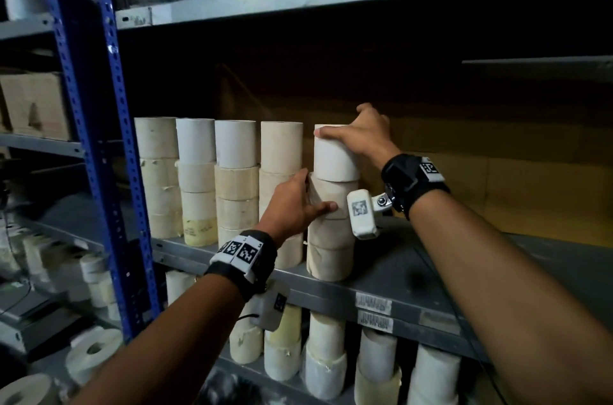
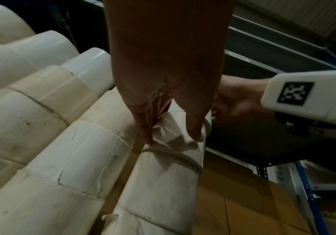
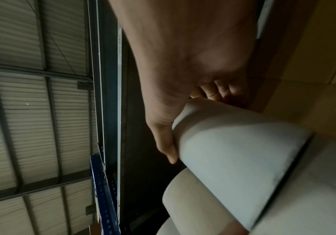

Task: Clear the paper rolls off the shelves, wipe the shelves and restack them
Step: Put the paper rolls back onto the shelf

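Head view: at the shelf's [image 1: 381, 275] front edge, my right hand [image 1: 361, 134] clamps the top roll [image 1: 333, 156] of the end stack while my left hand [image 1: 292, 205] grips the roll [image 1: 331, 195] beneath, restacking, I judge; next, square the column.

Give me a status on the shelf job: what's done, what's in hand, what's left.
Done: four stacks stand in a neat row on the middle shelf, whose right side lies bare. In hand: the right hand grips the white top roll of the fifth stack, and the left hand holds the cream roll beneath it. Left: loose rolls lie at lower left. No cloth shows, so wiping cannot be confirmed.
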